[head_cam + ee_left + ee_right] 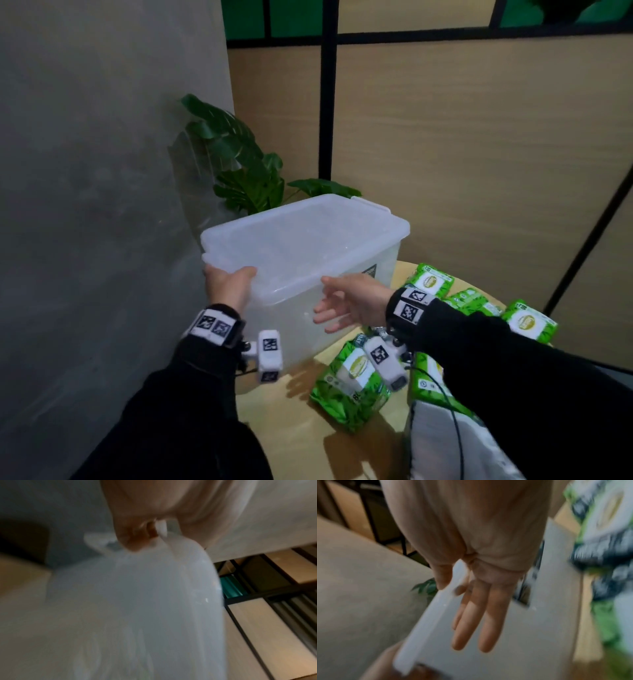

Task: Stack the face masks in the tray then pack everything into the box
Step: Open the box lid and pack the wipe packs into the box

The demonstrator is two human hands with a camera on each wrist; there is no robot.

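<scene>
Nearest the camera, on the pale wooden table (294,435), lie green-and-white face mask packs: one pack (349,383) just in front of the box, partly under the right wrist camera, and beside it at the right a white tray (442,442) whose contents are mostly hidden by the right sleeve. Just beyond, the left hand (227,286) grips the near left corner of the translucent plastic box (308,260), thumb on top of the lid's rim and fingers curled under the rim (the left wrist view, though blurred, shows fingers hooked at the rim (137,536)). The right hand (346,301) is spread with its fingers straight against the box's near side wall, holding nothing; the right wrist view shows the fingers (471,622) extended along the box's side. The lid is on the box. Further right, three more packs (430,282) lie spread on the table's far side. Behind the box stands a leafy plant (239,161) against a grey wall.
</scene>
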